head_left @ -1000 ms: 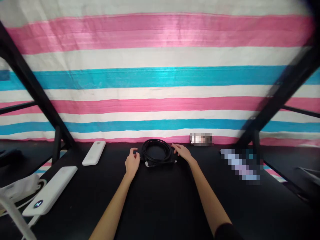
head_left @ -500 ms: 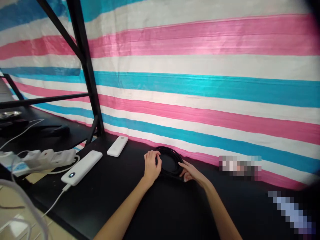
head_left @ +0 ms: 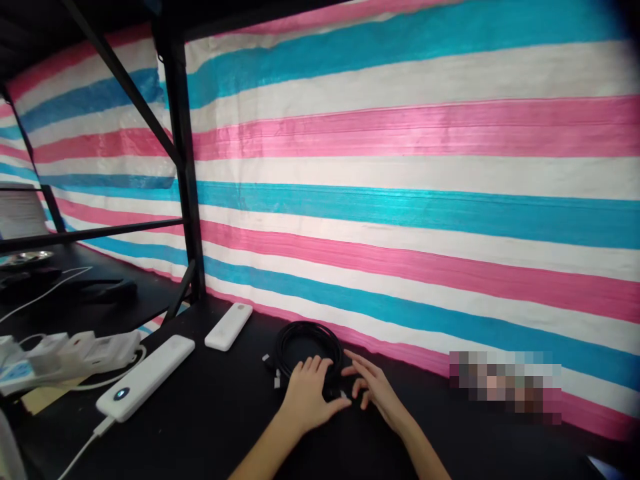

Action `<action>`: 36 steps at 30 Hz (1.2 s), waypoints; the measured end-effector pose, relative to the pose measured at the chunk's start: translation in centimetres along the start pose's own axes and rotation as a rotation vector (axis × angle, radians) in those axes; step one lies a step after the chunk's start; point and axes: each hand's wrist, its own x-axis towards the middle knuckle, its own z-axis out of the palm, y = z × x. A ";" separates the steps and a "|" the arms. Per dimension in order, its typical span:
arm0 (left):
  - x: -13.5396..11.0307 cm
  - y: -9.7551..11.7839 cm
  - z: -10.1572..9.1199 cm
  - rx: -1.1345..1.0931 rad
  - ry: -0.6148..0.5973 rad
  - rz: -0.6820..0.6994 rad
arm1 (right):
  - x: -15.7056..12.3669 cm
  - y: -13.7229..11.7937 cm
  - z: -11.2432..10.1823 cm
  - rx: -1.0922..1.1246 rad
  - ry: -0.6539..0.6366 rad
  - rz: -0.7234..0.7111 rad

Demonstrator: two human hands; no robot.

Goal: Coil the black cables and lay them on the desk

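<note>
your left hand point(head_left: 306, 397) is spread wide over the near edge of the black cable coil point(head_left: 283, 343), can't tell if touching; your right hand point(head_left: 377, 395) is just beside it, fingers loosely apart; coil's lying on the black table point(head_left: 200, 427). over left, the power strip point(head_left: 15, 381) has white adapters point(head_left: 53, 355) plugged in.

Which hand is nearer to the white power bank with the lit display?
Left. The left hand is to the right of the power bank, at the near side of the black cable coil; the right hand is farther right.
</note>
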 end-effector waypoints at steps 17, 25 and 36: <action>1.1 -3.2 -1.7 0.274 -0.066 -0.233 | 0.4 1.1 -0.4 0.068 0.076 -0.160; 1.0 -4.8 -3.0 0.327 0.005 -0.331 | 0.4 1.0 -0.3 0.016 0.063 -0.153; 1.4 -4.6 -3.7 0.296 0.079 -0.375 | 0.3 0.5 0.2 0.051 0.078 -0.164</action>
